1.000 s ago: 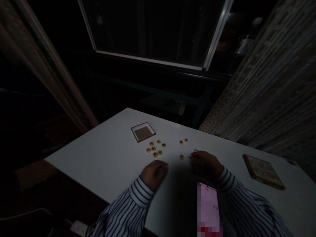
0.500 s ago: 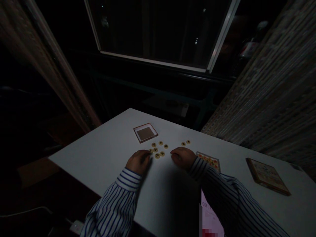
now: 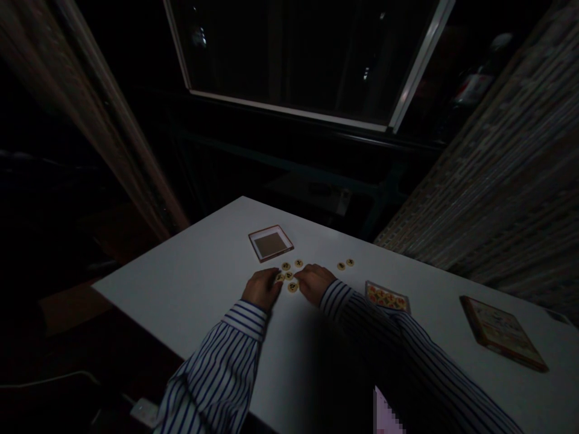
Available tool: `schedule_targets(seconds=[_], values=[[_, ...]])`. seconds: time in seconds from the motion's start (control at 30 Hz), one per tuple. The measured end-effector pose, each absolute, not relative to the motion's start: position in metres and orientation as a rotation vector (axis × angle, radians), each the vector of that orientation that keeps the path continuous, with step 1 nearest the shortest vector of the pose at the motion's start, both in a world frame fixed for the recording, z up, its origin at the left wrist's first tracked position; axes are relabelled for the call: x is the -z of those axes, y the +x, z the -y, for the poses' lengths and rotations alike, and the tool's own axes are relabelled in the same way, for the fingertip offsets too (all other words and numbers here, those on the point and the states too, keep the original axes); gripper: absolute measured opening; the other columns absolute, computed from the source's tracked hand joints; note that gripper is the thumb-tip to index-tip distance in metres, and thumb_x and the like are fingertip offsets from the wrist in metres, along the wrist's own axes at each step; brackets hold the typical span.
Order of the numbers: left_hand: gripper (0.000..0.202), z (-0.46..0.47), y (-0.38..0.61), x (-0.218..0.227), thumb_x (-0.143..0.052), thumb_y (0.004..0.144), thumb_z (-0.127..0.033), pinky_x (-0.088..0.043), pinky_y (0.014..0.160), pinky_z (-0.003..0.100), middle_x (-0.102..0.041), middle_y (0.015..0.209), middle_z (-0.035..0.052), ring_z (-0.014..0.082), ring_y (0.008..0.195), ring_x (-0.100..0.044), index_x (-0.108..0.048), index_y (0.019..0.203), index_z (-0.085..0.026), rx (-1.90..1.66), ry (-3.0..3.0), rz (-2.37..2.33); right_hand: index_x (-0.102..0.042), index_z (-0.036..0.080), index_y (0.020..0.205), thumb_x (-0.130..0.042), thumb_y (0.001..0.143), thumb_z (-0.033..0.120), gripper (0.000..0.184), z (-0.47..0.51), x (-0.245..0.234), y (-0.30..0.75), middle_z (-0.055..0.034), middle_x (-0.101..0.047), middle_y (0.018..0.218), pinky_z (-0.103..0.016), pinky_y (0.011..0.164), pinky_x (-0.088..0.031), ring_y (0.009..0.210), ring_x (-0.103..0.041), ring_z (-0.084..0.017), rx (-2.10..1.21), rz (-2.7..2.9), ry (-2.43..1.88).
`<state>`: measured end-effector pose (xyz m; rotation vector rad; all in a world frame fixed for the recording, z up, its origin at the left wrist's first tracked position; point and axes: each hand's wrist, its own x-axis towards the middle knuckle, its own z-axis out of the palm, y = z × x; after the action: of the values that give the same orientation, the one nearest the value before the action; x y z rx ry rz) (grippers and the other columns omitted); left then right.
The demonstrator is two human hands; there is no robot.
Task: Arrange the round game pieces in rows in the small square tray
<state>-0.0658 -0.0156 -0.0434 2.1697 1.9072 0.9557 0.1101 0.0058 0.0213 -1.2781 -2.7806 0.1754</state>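
Several small round yellow game discs [image 3: 290, 275] lie in a cluster on a white table [image 3: 194, 283]. My left hand [image 3: 262, 288] rests at the cluster's left edge with its fingers curled against the discs. My right hand [image 3: 315, 282] closes in from the right, fingers bent over the discs. Both wrists wear striped sleeves. Two more discs [image 3: 345, 264] lie apart to the right. The dim light hides whether either hand holds a disc.
A small square tray [image 3: 270, 243] with a dark inside sits just beyond the discs. A patterned card tray [image 3: 387, 296] lies right of my right arm, and a flat box [image 3: 502, 331] farther right. A brick wall rises on the right, a dark window behind.
Both hands moved forward and inward onto the disc cluster. My right hand left the patterned card tray, which now lies uncovered. The single disc near my right hand is no longer visible.
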Motion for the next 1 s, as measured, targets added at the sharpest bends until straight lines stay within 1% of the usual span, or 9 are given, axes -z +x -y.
schedule_targets(seconds=[0.17, 0.33, 0.5, 0.73, 0.87, 1.0], values=[[0.034, 0.015, -0.065, 0.045, -0.049, 0.072, -0.029, -0.043, 0.084, 0.034, -0.064, 0.098, 0.0087, 0.0214, 0.093, -0.056, -0.057, 0.102, -0.014, -0.931, 2.137, -1.930, -0.054, 0.021, 0.108, -0.039, 0.077, 0.021, 0.035, -0.009, -0.019, 0.102, -0.0079, -0.056, 0.102, -0.033, 0.081, -0.036, 0.095, -0.048, -0.020, -0.165, 2.793, -1.288], [0.032, 0.016, -0.063, 0.042, -0.050, 0.071, -0.028, -0.043, 0.082, 0.035, -0.065, 0.094, 0.0074, 0.0214, 0.091, -0.057, -0.057, 0.100, -0.018, -0.904, 2.159, -1.931, -0.054, 0.021, 0.109, -0.040, 0.077, 0.024, 0.035, -0.011, -0.016, 0.097, -0.0074, -0.054, 0.103, -0.034, 0.081, -0.036, 0.096, -0.047, -0.021, -0.203, 2.812, -1.308], [0.030, 0.015, -0.062, 0.043, -0.050, 0.072, -0.029, -0.042, 0.083, 0.036, -0.064, 0.095, 0.0083, 0.0218, 0.091, -0.057, -0.058, 0.099, -0.018, -0.918, 2.134, -1.946, -0.051, 0.022, 0.112, -0.041, 0.077, 0.024, 0.036, -0.011, -0.014, 0.095, -0.0073, -0.052, 0.105, -0.035, 0.083, -0.034, 0.099, -0.045, -0.021, -0.224, 2.820, -1.320], [0.031, 0.016, -0.063, 0.044, -0.047, 0.074, -0.028, -0.042, 0.083, 0.036, -0.064, 0.097, 0.0086, 0.0222, 0.093, -0.056, -0.057, 0.101, -0.016, -0.900, 2.135, -1.937, -0.050, 0.022, 0.112, -0.040, 0.077, 0.025, 0.037, -0.010, -0.016, 0.095, -0.0068, -0.052, 0.106, -0.035, 0.083, -0.035, 0.099, -0.044, -0.021, -0.224, 2.828, -1.316], [0.032, 0.017, -0.062, 0.043, -0.047, 0.074, -0.030, -0.043, 0.082, 0.036, -0.064, 0.097, 0.0080, 0.0220, 0.092, -0.056, -0.056, 0.101, -0.016, -0.951, 2.120, -1.941, -0.052, 0.022, 0.110, -0.040, 0.077, 0.025, 0.035, -0.008, -0.018, 0.098, -0.0063, -0.053, 0.104, -0.034, 0.082, -0.035, 0.097, -0.045, -0.020, -0.209, 2.816, -1.324], [0.031, 0.020, -0.061, 0.039, -0.047, 0.074, -0.031, -0.043, 0.082, 0.035, -0.064, 0.096, 0.0088, 0.0213, 0.091, -0.057, -0.056, 0.100, -0.015, -1.075, 2.099, -1.960, -0.053, 0.023, 0.109, -0.039, 0.078, 0.024, 0.035, -0.005, -0.022, 0.102, -0.0060, -0.052, 0.107, -0.034, 0.082, -0.035, 0.099, -0.045, -0.020, -0.194, 2.793, -1.327]])
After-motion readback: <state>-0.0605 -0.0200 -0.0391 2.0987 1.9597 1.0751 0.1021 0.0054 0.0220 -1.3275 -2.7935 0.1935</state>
